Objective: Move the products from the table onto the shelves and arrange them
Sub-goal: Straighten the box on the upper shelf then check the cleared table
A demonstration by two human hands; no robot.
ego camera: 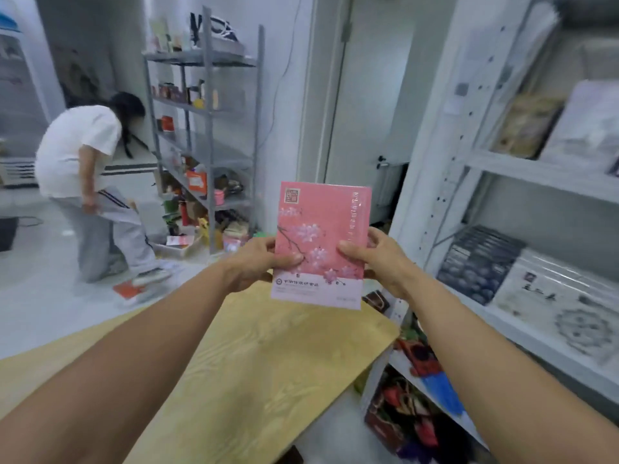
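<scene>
Both hands hold a pink box (321, 244) upright in the air above the far edge of the table (268, 356), its printed face toward the camera; the left hand (258, 262) grips the lower left edge, thumb curled over the front and fingers behind; the right hand (375, 259) grips the lower right edge in the same way, thumb on the front by the blossom print; the box shows a branch with pale flowers, a small red seal at the upper left, and a lighter band of text along the bottom; it touches neither the table nor any shelf; the white shelf (522, 175) stands just to the right of the box, with flat packs lying on its boards, a dark pack (479, 262) beside a white pack (566, 313) on the middle one; bags (418, 416) sit low under it by the table; farther back a grey rack (207, 128) holds small goods, and a person (90, 175) in a white top bends beside it; the far things are blurred.
</scene>
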